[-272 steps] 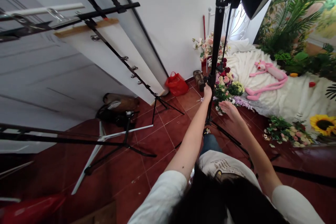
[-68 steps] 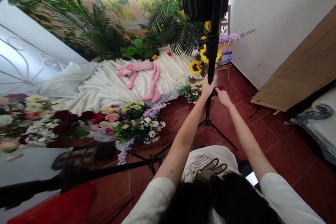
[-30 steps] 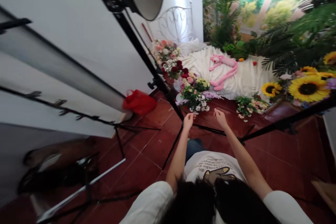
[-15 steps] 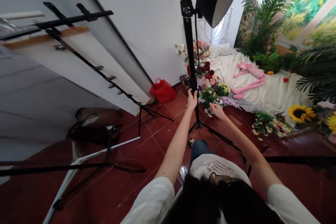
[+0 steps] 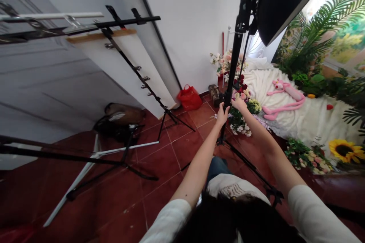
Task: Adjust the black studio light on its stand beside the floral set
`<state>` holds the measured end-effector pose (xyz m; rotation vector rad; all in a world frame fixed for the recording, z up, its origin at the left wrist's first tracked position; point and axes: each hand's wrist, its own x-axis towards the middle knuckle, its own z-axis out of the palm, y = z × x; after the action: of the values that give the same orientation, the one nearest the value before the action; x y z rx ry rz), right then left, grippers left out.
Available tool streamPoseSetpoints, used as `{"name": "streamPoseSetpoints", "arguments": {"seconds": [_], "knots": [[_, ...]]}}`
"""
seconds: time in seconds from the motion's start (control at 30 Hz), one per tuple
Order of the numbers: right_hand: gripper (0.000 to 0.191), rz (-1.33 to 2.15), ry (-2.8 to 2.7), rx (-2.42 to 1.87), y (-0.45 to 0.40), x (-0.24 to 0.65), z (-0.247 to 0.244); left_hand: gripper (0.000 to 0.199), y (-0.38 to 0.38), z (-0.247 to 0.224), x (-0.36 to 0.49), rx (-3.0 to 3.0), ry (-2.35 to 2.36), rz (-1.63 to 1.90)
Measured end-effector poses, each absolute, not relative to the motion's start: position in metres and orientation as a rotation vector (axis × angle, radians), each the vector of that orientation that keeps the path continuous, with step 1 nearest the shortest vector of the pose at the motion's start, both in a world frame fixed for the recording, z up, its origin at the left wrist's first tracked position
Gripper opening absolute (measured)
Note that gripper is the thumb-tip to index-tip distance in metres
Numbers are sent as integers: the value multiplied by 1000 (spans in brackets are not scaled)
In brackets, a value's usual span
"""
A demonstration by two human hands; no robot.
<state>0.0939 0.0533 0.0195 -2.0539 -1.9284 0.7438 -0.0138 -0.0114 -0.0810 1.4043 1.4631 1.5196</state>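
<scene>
A black light stand (image 5: pixel 234 60) rises in front of me, with a large black lamp shade (image 5: pixel 281 2) at its top. My left hand (image 5: pixel 222 114) is wrapped round the lower part of the pole. Close by on the right, a little higher, my right hand (image 5: pixel 238 104) is closed at the pole's joint; its fingertips are partly hidden, and what they pinch is too small to make out. Behind the hands lie bunches of artificial flowers (image 5: pixel 241 126).
At left stand a clipped white backdrop board (image 5: pixel 151 79) and a white stand leg (image 5: pixel 71 186). A red bag (image 5: pixel 189 98) sits by the wall. At right, a pink plush toy (image 5: pixel 293 93) lies on white cloth (image 5: pixel 316 121), near a sunflower (image 5: pixel 343 150).
My right hand has moved from beside the pole up to its joint. The view has shifted, so the stand and lamp shade appear farther right.
</scene>
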Motion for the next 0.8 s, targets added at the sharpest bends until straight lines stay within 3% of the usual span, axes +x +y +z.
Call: {"name": "streamPoseSetpoints", "arguments": {"seconds": [0.27, 0.47, 0.8], "knots": [[45, 906, -1758, -1853, 70, 91, -1, 43, -13, -77, -17, 1398, 1481, 1515], [40, 874, -1710, -1794, 60, 93, -16, 43, -12, -78, -18, 1413, 1498, 1490], [35, 1009, -1483, -1320, 39, 94, -59, 41, -12, -78, -18, 1421, 1479, 1497]]}}
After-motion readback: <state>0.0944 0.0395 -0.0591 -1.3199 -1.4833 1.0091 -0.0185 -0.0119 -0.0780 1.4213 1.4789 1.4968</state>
